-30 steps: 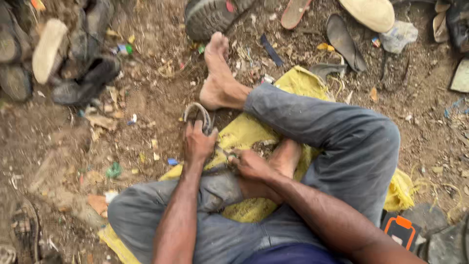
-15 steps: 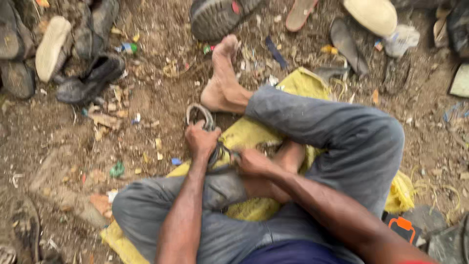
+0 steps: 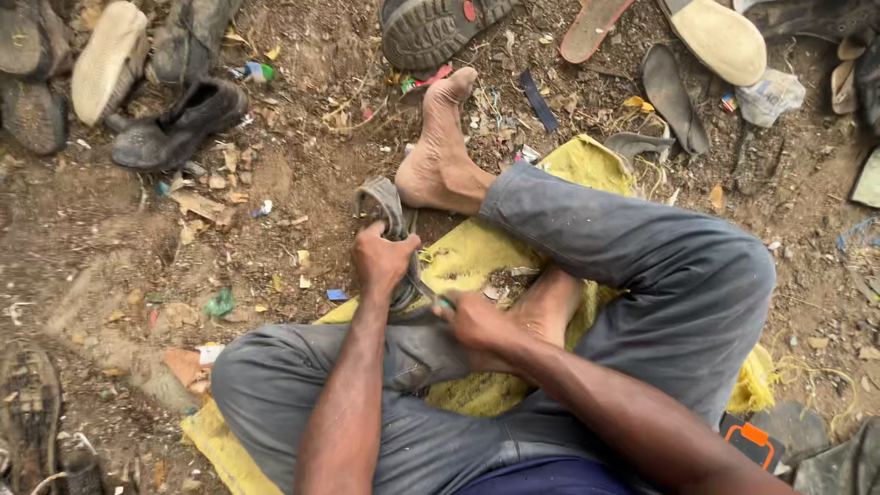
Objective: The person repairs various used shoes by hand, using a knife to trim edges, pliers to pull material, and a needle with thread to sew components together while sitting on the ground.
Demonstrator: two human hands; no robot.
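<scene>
I sit cross-legged on a yellow sack (image 3: pixel 477 252) laid on bare dirt. My left hand (image 3: pixel 383 259) grips a worn grey sandal (image 3: pixel 383 203) and presses it against my left knee. My right hand (image 3: pixel 474 323) is closed around a small tool with a green tip, and its point touches the sandal's near edge. Beside the sandal my bare foot (image 3: pixel 442 147) stretches out over the dirt. My other foot (image 3: pixel 548 307) rests on the sack just right of my right hand.
Old shoes lie all around: a black shoe (image 3: pixel 174 128), a pale sole (image 3: pixel 105 60), a treaded sole (image 3: pixel 431 27), sandal soles (image 3: pixel 724 37) at the top right, a boot (image 3: pixel 32 403) at the lower left. An orange-and-black object (image 3: pixel 747 440) sits by my right hip. Litter covers the dirt.
The view has shifted slightly. My hands stay on the sandal, with my right hand working at its near edge.
</scene>
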